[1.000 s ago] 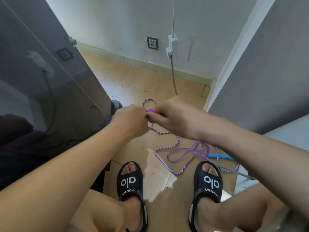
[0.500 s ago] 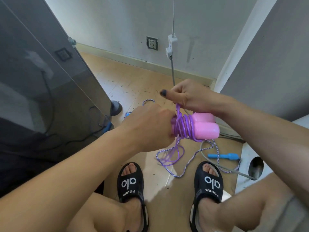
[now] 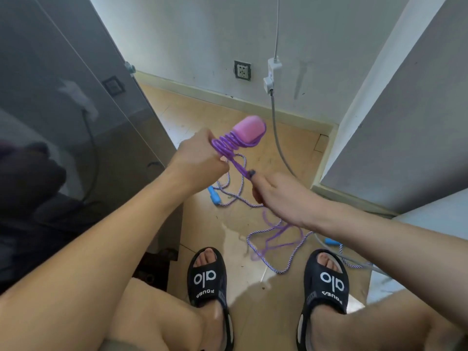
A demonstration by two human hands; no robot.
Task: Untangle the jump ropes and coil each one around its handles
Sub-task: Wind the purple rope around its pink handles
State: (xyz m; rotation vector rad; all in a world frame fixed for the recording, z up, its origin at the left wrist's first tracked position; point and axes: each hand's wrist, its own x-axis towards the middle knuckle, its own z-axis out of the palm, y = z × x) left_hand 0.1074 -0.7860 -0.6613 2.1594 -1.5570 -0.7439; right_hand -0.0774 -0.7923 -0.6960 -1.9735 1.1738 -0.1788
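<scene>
Left hand [image 3: 200, 160] is closed in a fist around the lower part of the pink handles [image 3: 248, 131], which point up and away from the person, tilted toward the wall. Several turns of the purple rope [image 3: 229, 144] are wound around the handles just above the fist, and one loop passes over the rounded pink end. From the coil a taut length of purple rope runs down and to the right into the right hand [image 3: 281, 196], which pinches it between thumb and fingers; a dark-painted fingernail shows at the pinch point. Below the right hand the remaining purple rope hangs down to a loose pile on the wooden floor [image 3: 253, 295], between and just ahead of the black sandals [image 3: 206, 277]. Second rope, a purple-and-white striped cord [image 3: 268, 262], lies uncoiled on the floor, crossing the loose purple rope. One of its blue handles [image 3: 214, 196] lies on the floor below the left hand; the other blue handle [image 3: 330, 241] is partly hidden behind the right forearm. A grey cable [image 3: 277, 138] descends from a wall fitting to the floor, near a wall socket [image 3: 242, 70].
</scene>
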